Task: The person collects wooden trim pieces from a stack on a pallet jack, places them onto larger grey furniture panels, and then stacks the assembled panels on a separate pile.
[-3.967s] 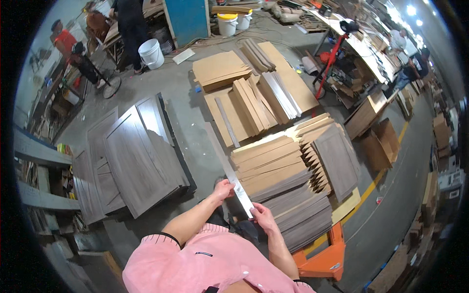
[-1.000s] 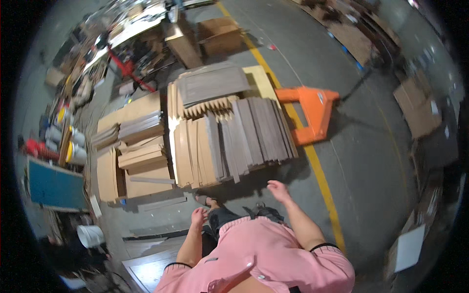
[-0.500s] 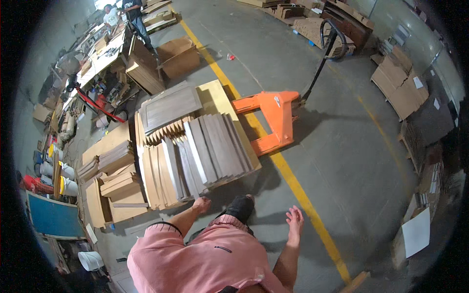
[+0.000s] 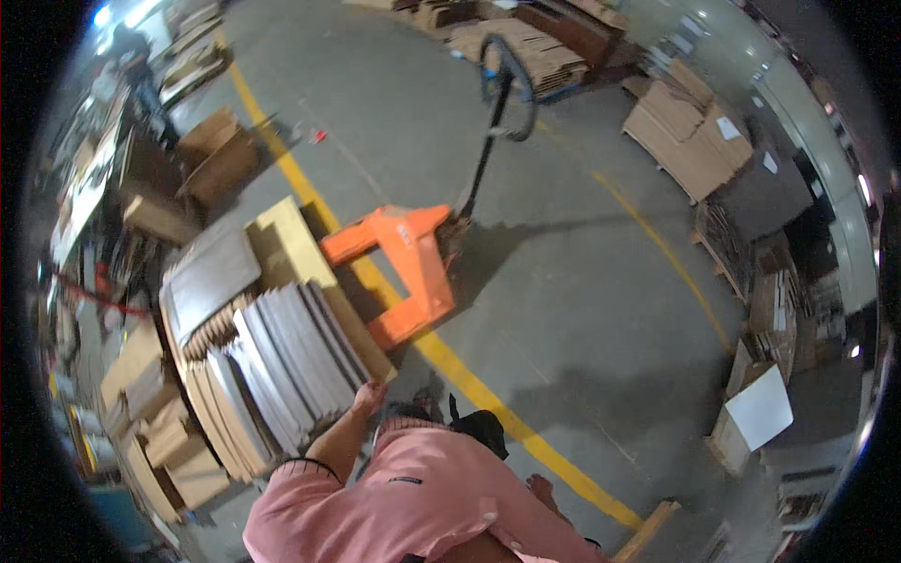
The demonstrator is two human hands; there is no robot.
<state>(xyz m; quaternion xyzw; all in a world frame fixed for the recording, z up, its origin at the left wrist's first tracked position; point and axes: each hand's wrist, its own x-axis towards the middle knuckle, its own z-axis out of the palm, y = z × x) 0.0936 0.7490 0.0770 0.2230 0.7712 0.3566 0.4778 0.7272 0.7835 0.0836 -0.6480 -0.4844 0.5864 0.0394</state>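
Note:
My left hand [image 4: 370, 398] hangs beside the front corner of a loaded stack, its fingers curled with nothing visible in them; I cannot tell whether it touches the board's edge. Grey and tan panels [image 4: 291, 342] stand on edge in rows there, over a yellowish base board [image 4: 296, 239]. A flat grey panel [image 4: 214, 280] lies on the far part of the load. The orange pallet jack [image 4: 408, 267] meets the load's right side, with its black handle [image 4: 497, 122] raised. Low at my right side is my right hand [image 4: 541, 488], partly hidden and blurred.
A yellow floor line [image 4: 479, 380] runs under the jack. Left of the load lie tan boards [image 4: 178, 441]. An open cardboard box [image 4: 218, 155] and a person [image 4: 141, 75] are at the far left. Cardboard stacks [image 4: 690, 136] and a white sheet [image 4: 758, 411] line the right.
My view has turned right, so the load and jack now sit further left in it. My left hand has come to the load's front corner; my right hand has dropped to my side.

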